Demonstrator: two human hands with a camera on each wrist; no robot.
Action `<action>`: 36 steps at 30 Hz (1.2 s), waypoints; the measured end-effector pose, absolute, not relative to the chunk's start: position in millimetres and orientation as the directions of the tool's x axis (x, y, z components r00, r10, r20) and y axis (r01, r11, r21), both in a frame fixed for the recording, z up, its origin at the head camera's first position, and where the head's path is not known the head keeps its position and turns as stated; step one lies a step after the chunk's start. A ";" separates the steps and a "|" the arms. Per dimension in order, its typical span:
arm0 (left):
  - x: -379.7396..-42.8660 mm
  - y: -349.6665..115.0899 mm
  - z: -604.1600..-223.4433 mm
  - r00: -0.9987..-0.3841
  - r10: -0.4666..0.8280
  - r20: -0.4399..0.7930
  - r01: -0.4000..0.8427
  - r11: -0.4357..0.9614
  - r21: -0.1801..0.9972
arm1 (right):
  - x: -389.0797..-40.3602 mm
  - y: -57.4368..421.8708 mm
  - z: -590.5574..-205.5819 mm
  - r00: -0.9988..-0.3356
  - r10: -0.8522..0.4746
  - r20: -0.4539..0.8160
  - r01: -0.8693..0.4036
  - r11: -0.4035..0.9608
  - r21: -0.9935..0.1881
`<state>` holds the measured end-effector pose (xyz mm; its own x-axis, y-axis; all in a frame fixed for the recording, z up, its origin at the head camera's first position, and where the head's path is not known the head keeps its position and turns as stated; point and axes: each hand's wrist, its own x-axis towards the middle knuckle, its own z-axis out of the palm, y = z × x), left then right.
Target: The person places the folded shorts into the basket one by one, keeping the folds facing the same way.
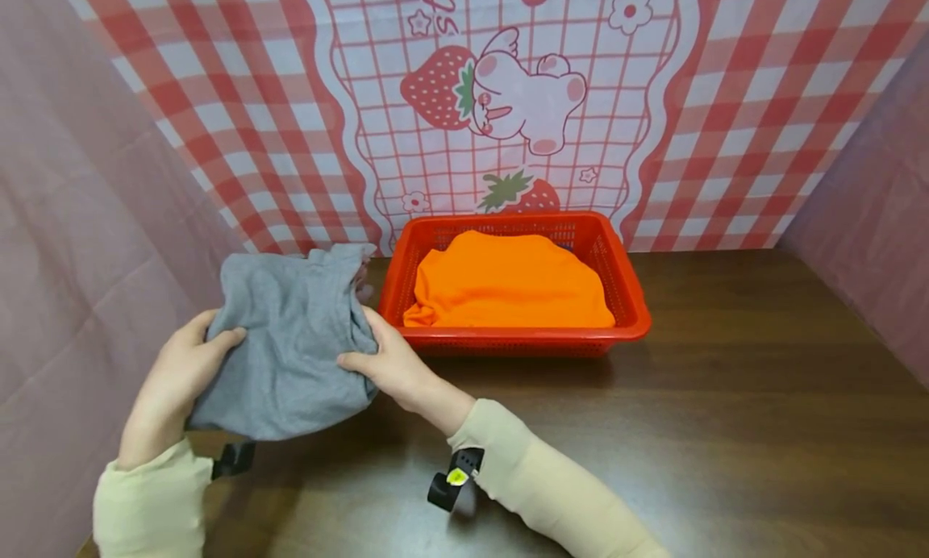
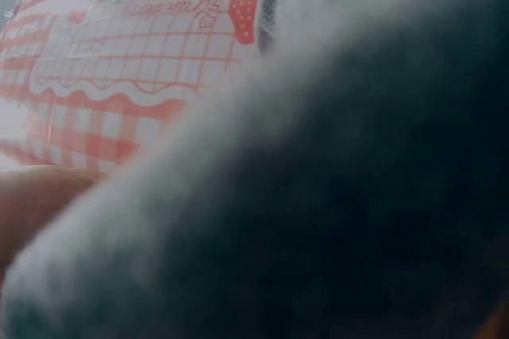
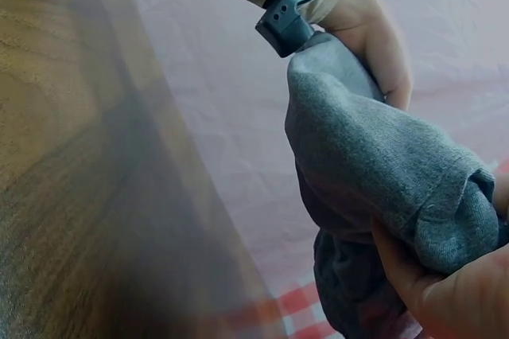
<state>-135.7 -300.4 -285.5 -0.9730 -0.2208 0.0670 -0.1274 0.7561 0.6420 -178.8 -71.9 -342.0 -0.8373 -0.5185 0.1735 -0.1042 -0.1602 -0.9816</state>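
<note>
A folded grey cloth garment (image 1: 290, 340) hangs above the left part of the table, held between both hands. My left hand (image 1: 181, 368) grips its left edge, thumb on top and fingers behind the fabric. At the opposite edge my right hand (image 1: 395, 360) pinches it, thumb on the near face. In the right wrist view the grey garment (image 3: 374, 148) sags in a thick fold between the left hand (image 3: 370, 33) and right hand (image 3: 469, 295). Blurred grey fabric (image 2: 302, 188) covers most of the left wrist view.
A red plastic basket (image 1: 631, 300) stands at the back middle of the brown wooden table (image 1: 726, 413), with an orange cloth (image 1: 515, 284) inside. Behind it hangs a red checked strawberry-print curtain (image 1: 537, 98). Pink cloth (image 1: 87, 179) borders the left side and the right.
</note>
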 end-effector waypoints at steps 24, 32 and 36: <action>-133.0 -271.1 -268.7 -0.944 -0.284 0.168 -0.079 0.689 0.720 | -184.2 -41.1 -325.6 -0.815 -0.517 0.261 -0.190 -0.187 -0.964; -138.2 -253.2 -271.1 -0.926 -0.292 0.239 0.001 0.630 0.776 | -186.1 -27.8 -321.6 -0.833 -0.481 0.275 -0.161 -0.266 -0.950; -140.2 -244.8 -271.1 -0.922 -0.288 0.258 0.030 0.612 0.790 | -186.7 -23.4 -318.0 -0.846 -0.442 0.299 -0.180 -0.290 -0.940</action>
<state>-140.2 -244.8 -271.1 -0.9223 -0.2876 0.2581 0.0301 0.6125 0.7899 -186.7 -23.4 -318.0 -0.8461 -0.4415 0.2986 -0.1801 -0.2904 -0.9398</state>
